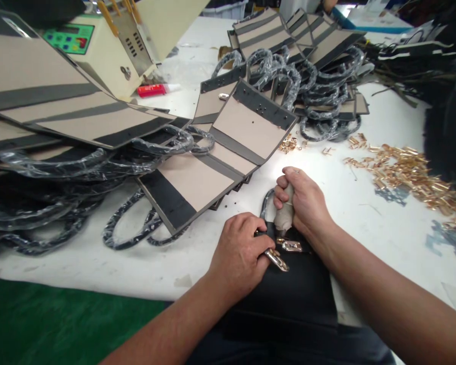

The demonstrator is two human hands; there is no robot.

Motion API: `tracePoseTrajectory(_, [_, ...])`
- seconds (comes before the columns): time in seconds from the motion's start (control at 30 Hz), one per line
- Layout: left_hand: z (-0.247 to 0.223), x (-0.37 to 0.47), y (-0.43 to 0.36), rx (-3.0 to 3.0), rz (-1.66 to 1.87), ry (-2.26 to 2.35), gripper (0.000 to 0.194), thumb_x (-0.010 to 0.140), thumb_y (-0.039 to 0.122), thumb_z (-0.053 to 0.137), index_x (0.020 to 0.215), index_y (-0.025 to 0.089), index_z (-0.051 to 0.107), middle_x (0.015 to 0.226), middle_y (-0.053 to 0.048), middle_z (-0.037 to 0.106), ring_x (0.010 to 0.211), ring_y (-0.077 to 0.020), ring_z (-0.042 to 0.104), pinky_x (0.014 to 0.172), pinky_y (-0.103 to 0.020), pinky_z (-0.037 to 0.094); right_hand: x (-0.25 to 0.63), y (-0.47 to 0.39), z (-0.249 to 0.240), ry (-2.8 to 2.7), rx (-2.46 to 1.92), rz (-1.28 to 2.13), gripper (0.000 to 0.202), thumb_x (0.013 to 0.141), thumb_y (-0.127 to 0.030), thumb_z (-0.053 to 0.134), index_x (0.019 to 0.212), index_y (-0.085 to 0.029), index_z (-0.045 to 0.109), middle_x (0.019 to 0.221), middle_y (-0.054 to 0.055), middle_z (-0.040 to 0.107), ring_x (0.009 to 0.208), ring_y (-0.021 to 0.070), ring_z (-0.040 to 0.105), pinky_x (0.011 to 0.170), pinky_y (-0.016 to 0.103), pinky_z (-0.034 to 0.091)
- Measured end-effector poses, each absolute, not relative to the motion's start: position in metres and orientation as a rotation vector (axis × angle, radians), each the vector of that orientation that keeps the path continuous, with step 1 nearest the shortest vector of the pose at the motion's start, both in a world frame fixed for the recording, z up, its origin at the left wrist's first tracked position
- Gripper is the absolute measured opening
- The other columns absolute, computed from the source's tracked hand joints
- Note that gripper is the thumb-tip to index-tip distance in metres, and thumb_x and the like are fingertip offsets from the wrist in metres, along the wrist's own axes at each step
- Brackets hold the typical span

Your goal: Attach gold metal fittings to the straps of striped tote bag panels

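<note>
Right hand wrapped snug round greyish tool, lower end down by black panel. Left hand kinda curled round shiny clasp, over same panel. Loose gold bits scattered off to right of right hand.

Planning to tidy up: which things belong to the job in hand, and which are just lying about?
Seemingly the job's:
wrapped tool in right hand
metal fitting in left hand
black panel beneath
gold fittings
stacked panels

Likely unrelated:
red tube
keypad machine
</note>
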State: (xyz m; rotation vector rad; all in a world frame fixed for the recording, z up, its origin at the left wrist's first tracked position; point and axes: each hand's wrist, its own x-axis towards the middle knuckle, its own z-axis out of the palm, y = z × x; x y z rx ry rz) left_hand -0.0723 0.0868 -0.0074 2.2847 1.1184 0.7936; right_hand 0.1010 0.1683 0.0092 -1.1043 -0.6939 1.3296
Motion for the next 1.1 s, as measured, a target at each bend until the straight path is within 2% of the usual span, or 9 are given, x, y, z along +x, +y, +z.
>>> tracePoseTrajectory(1.1, [-0.0077, -0.0707, 0.0890, 2.268, 0.727, 1.135, 0.014, 0.084, 0.012, 0.075, 0.089, 0.025, 0.076, 0.112, -0.004, 0.064, 0.114, -0.0264, 0.055, 0.103, -0.045, 0.040, 0.0945, 0.1687, 0.0056, -0.817, -1.225, 1.292, 0.017, 0.091, -0.034, 0.066, 0.091, -0.025, 0.052, 0.074, -0.007, 0.046, 0.047, 0.0086, 0.040, 0.036, 0.020, 0.041])
